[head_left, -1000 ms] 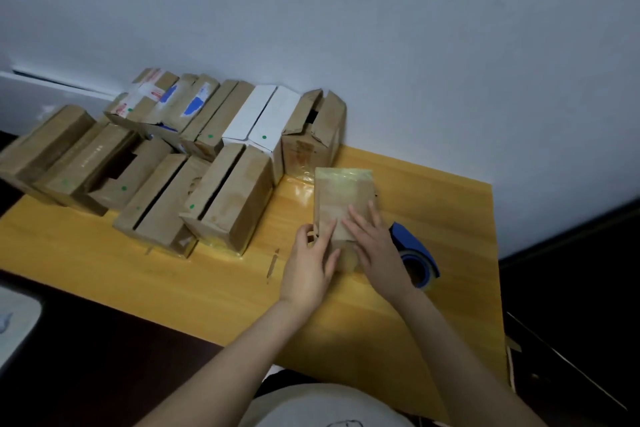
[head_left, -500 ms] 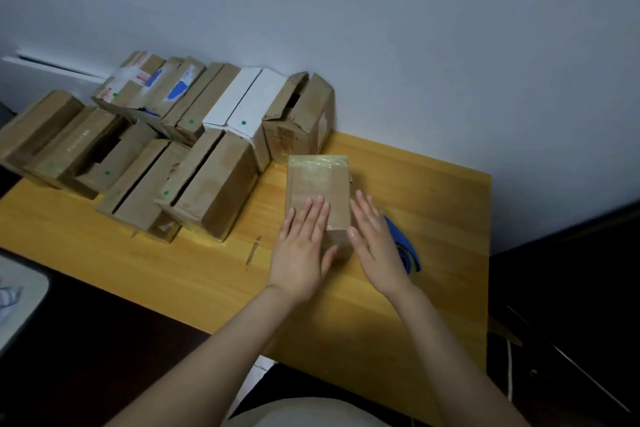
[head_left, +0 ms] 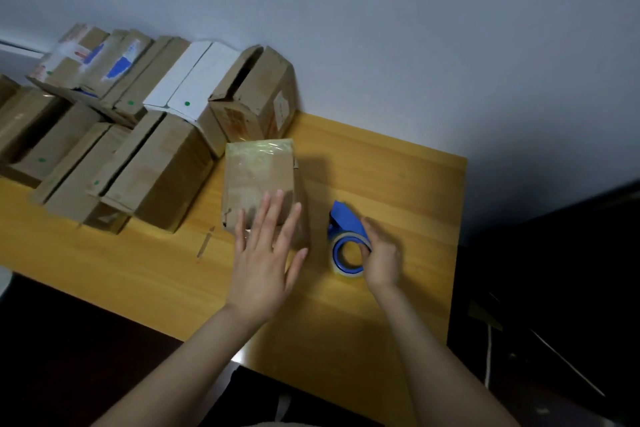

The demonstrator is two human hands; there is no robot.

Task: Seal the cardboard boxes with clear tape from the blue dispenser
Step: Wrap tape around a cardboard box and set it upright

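Pressing cardboard box with left grip spread flat, clasping blue dispenser on counter with right grip curled.

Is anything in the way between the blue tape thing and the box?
Nothing visible: only bare table lies between the blue dispenser and the box. The right hand grips the dispenser, and the left hand rests flat on the box.

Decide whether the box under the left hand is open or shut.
Shut: the box top lies flat, glossy tape across it, beneath the left hand.
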